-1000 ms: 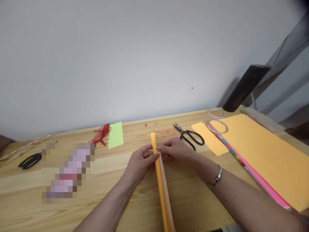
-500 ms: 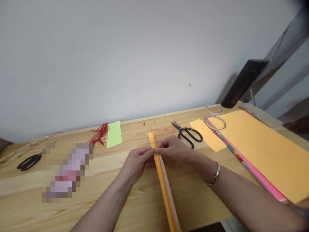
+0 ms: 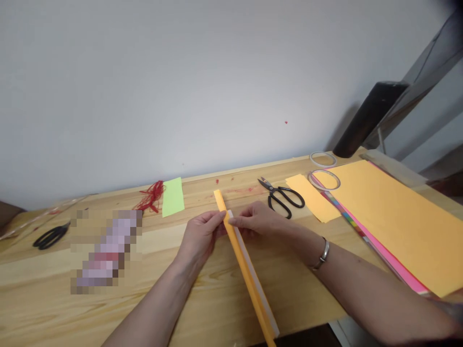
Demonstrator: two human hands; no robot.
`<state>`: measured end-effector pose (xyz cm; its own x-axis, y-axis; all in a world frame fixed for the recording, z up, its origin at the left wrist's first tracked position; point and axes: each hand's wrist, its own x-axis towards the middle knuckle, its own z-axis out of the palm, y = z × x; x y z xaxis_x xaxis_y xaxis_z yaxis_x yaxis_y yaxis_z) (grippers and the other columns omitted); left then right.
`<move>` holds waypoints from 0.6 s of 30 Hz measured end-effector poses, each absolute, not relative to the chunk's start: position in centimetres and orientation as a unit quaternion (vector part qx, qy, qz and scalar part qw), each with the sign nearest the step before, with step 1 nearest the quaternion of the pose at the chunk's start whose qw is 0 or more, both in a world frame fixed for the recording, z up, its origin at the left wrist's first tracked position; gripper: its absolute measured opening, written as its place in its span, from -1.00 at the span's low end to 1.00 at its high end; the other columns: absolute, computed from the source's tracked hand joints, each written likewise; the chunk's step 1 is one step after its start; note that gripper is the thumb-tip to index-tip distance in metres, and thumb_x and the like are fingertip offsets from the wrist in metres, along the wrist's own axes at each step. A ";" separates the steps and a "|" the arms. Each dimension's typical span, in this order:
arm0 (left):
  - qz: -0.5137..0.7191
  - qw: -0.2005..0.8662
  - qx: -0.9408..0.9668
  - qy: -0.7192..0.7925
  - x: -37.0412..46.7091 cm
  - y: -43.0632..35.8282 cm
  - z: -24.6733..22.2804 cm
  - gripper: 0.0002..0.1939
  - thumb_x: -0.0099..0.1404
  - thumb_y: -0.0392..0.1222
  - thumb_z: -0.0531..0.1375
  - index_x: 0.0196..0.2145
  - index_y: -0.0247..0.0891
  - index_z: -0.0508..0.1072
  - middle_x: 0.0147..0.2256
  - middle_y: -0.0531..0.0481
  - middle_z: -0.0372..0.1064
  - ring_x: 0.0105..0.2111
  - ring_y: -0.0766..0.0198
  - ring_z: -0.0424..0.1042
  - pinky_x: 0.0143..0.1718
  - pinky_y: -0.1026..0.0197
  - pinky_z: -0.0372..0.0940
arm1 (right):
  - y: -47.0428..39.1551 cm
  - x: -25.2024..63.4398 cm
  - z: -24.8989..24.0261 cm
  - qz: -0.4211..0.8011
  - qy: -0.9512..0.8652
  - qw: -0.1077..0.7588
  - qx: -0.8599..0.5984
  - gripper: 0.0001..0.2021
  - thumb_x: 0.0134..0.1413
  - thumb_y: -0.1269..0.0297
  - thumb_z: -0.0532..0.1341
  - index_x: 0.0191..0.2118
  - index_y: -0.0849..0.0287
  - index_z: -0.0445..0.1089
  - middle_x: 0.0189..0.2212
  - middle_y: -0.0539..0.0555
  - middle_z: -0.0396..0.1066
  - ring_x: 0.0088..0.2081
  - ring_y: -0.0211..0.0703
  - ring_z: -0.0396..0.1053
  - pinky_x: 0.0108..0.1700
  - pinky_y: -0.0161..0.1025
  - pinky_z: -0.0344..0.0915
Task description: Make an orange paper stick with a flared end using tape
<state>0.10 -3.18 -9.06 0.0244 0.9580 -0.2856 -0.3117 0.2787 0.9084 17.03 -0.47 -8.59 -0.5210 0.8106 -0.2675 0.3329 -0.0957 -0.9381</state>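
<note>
A long, narrow folded strip of orange paper (image 3: 241, 258) slants across the middle, its far end pointing away from me and its near end reaching the bottom of the picture. Along its right side runs a pale whitish strip (image 3: 257, 285). My left hand (image 3: 201, 236) pinches the orange strip near its far end between thumb and fingers. Right beside it, my right hand (image 3: 255, 219) is closed, its thumb pressed at the top of the pale strip, whose end pokes up above the thumb. The fingertips underneath are hidden.
Beyond my right hand lie black-handled scissors (image 3: 284, 196), small orange sheets (image 3: 311, 197), tape rolls (image 3: 324, 180) and large stacked paper (image 3: 394, 221). Green paper (image 3: 173, 196), red strings (image 3: 152, 196) and other scissors (image 3: 50, 237) lie left. A black cylinder (image 3: 369, 120) leans at the back right.
The paper's far end has shifted slightly left and away. The pale strip's top end now shows above my right thumb, and its near end has come into view. Both hands keep their pinch.
</note>
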 end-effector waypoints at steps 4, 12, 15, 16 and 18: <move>0.512 0.597 0.355 0.506 0.1 -3.2 -9.5 -0.80 0.00 -0.14 0.34 -0.58 -0.33 0.49 -0.68 0.11 0.29 -0.64 0.46 0.20 -0.57 0.37 0.11 | -0.9 16.7 -9.1 0.570 -0.673 0.182 -0.434 -0.53 -0.14 -0.12 0.24 -0.67 0.21 0.22 -0.73 -0.12 0.07 -0.66 -0.42 -0.07 -0.63 -0.35 -0.18; 0.412 0.710 0.339 0.460 -0.4 -3.2 -8.6 -0.77 0.00 -0.12 0.35 -0.55 -0.39 0.50 -0.59 -0.02 0.37 -0.58 0.40 0.30 -0.55 0.36 0.22 | -0.8 16.7 -9.0 0.559 -0.695 0.184 -0.413 -0.57 -0.12 0.00 0.25 -0.68 0.18 0.09 -0.71 -0.16 -0.09 -0.63 -0.42 -0.15 -0.59 -0.33 -0.21; 0.421 0.708 0.335 0.457 -0.6 -3.2 -8.6 -0.77 -0.01 -0.15 0.36 -0.57 -0.41 0.50 -0.60 -0.02 0.37 -0.57 0.40 0.32 -0.47 0.33 0.30 | -0.9 16.5 -8.9 0.552 -0.696 0.190 -0.418 -0.57 -0.13 0.01 0.26 -0.69 0.20 0.13 -0.72 -0.16 -0.07 -0.62 -0.42 -0.12 -0.59 -0.34 -0.18; 0.435 0.701 0.328 0.460 -0.7 -3.2 -8.7 -0.78 -0.01 -0.16 0.36 -0.58 -0.41 0.49 -0.59 -0.03 0.38 -0.56 0.40 0.33 -0.46 0.32 0.32 | -1.0 16.4 -8.8 0.545 -0.694 0.201 -0.426 -0.60 -0.12 0.02 0.25 -0.67 0.21 0.19 -0.71 -0.15 -0.01 -0.62 -0.42 -0.07 -0.58 -0.35 -0.14; 0.471 0.684 0.302 0.469 -0.7 -3.1 -8.6 -0.80 -0.01 -0.20 0.36 -0.58 -0.41 0.49 -0.58 -0.03 0.40 -0.55 0.39 0.34 -0.46 0.33 0.33 | -1.4 16.1 -8.5 0.501 -0.692 0.246 -0.458 -0.70 -0.08 0.07 0.25 -0.57 0.21 0.33 -0.65 -0.10 0.19 -0.57 -0.37 0.09 -0.53 -0.36 0.00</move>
<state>-0.69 -3.09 -8.63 0.1180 0.9266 -0.3570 -0.3608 0.3749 0.8540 16.14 -1.36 -8.53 -0.4588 0.8806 -0.1186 0.3873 0.0780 -0.9187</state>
